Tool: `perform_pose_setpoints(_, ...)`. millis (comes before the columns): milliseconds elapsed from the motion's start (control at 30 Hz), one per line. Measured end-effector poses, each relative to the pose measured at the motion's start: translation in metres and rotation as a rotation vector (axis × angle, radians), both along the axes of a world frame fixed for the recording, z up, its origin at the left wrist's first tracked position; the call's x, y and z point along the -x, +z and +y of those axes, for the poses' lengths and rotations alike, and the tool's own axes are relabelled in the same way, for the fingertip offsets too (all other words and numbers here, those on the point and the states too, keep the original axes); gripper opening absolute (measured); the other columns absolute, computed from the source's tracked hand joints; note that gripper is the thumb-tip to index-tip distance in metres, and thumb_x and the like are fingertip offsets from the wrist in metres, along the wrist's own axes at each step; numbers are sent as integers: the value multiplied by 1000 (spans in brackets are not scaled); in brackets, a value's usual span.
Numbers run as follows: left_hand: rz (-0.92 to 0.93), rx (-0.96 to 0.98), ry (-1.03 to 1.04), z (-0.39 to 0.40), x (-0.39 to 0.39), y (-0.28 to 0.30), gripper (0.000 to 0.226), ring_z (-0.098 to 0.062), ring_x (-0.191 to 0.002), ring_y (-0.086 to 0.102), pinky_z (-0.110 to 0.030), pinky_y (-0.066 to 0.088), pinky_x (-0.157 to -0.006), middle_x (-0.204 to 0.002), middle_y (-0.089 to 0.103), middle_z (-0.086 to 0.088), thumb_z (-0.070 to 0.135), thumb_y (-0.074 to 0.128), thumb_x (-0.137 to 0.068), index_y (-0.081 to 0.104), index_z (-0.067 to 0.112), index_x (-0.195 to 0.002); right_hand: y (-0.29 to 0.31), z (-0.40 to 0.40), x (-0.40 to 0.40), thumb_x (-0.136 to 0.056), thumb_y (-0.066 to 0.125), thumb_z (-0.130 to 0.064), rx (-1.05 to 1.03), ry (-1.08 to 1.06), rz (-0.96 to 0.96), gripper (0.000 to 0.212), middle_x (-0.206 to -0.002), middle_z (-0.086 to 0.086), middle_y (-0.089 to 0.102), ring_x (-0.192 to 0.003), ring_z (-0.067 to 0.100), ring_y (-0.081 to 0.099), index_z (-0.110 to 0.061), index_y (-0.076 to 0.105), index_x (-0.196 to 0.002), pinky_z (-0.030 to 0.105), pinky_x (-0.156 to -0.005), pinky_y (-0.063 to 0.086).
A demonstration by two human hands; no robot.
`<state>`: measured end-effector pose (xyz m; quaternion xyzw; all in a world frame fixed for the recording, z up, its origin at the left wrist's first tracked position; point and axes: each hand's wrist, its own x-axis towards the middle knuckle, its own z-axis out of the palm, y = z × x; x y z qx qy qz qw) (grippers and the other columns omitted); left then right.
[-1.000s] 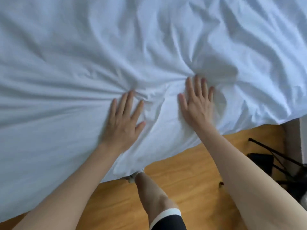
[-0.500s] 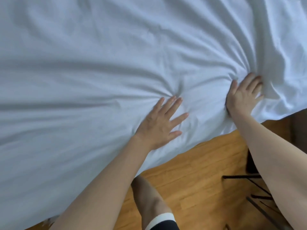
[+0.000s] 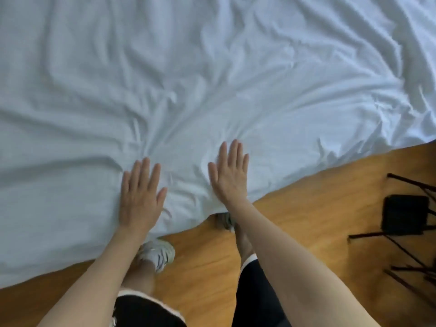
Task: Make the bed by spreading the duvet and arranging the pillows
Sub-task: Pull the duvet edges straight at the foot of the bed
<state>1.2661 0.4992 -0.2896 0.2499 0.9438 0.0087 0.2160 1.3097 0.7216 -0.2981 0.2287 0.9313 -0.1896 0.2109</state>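
A white duvet [image 3: 212,74] covers the bed and fills most of the view, creased with folds that fan out from my hands. Its near edge hangs over the bedside onto the floor line. My left hand [image 3: 141,197] lies flat on the duvet near that edge, fingers spread and holding nothing. My right hand [image 3: 230,175] lies flat a little farther in and to the right, fingers together and straight. No pillows are in view.
A wooden floor [image 3: 306,220] runs along the bed's near side. My legs and a white sneaker [image 3: 158,253] stand close to the bed. A black stand with thin legs and a dark box [image 3: 404,214] sits on the floor at the right.
Both hands have come back toward the near edge and lie flat side by side; half a second ago the right hand was curled on the cloth farther right. The view has pulled back.
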Motion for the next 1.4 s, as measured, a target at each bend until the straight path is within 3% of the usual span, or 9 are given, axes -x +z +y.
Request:
perform_pose_setpoints(133, -268, 183, -76, -95, -53, 49, 64, -31, -145, 12, -51, 13, -115, -158, 13, -14, 39, 45, -96, 22, 15, -151, 51, -125, -36, -100, 27, -48, 70, 146, -192, 61, -158, 20, 11, -146, 37, 8, -12, 24, -149, 52, -117, 11)
perform_pose_setpoints(233, -399, 185, -18, -138, -78, 100, 53, -31, -137, 28, -44, 24, -110, -151, 29, -13, 37, 37, -99, 26, 18, -147, 109, -186, -50, -100, 37, -41, 122, 186, -262, 49, -150, 17, 31, -140, 34, 23, -10, 41, -138, 45, -114, 19)
perform_pose_setpoints(367, -464, 73, 83, -186, -104, 173, 44, -25, -124, 47, -38, 40, -95, -138, 50, -6, 32, 39, -98, 40, 19, -140, 185, -225, -88, -97, 45, -31, 221, 189, -287, 37, -127, 10, 54, -120, 32, 48, -12, 50, -128, 40, -94, 41)
perform_pose_setpoints(533, -436, 53, 179, -236, -147, 239, 40, -28, -118, 52, -38, 43, -91, -130, 55, -9, 31, 39, -99, 46, 14, -134, 246, -243, -150, -98, 41, -34, 202, 116, -335, 38, -120, 9, 60, -108, 28, 56, -14, 49, -129, 37, -83, 46)
perform_pose_setpoints(667, -388, -18, 307, -275, -183, 257, 36, -28, -108, 57, -36, 47, -83, -120, 61, -9, 29, 40, -98, 50, 16, -130, 267, -260, -189, -98, 42, -30, 189, 90, -374, 38, -124, 11, 60, -109, 29, 57, -10, 49, -129, 36, -80, 46)
perform_pose_setpoints(833, -421, -148, 558, -323, -255, 268, 35, -27, -110, 57, -33, 46, -87, -121, 63, -8, 25, 46, -97, 55, 15, -129, 286, -307, -229, -99, 42, -32, 243, 123, -391, 42, -127, 11, 59, -109, 28, 58, -11, 47, -134, 36, -82, 49)
perform_pose_setpoints(933, -441, -199, 676, -356, -292, 276, 34, -25, -105, 59, -28, 44, -77, -120, 63, -8, 25, 47, -97, 56, 16, -128, 294, -349, -241, -99, 44, -35, 262, 188, -404, 44, -129, 10, 58, -112, 29, 56, -12, 47, -136, 37, -86, 48)
perform_pose_setpoints(1100, -475, -136, 674, -434, -318, 277, 34, -15, -91, 57, -29, 47, -75, -111, 61, 5, 32, 43, -98, 53, 22, -129, 300, -434, -237, -99, 44, -33, 250, 310, -361, 44, -127, 9, 60, -109, 27, 58, -13, 45, -137, 34, -78, 47)
perform_pose_setpoints(1400, -444, -115, 618, -660, -276, 273, 39, -19, -110, 56, -32, 50, -85, -129, 55, -3, 29, 44, -98, 48, 18, -135, 297, -670, -190, -97, 44, -31, 217, 337, -337, 40, -120, 10, 62, -106, 29, 59, -11, 50, -131, 39, -85, 50)
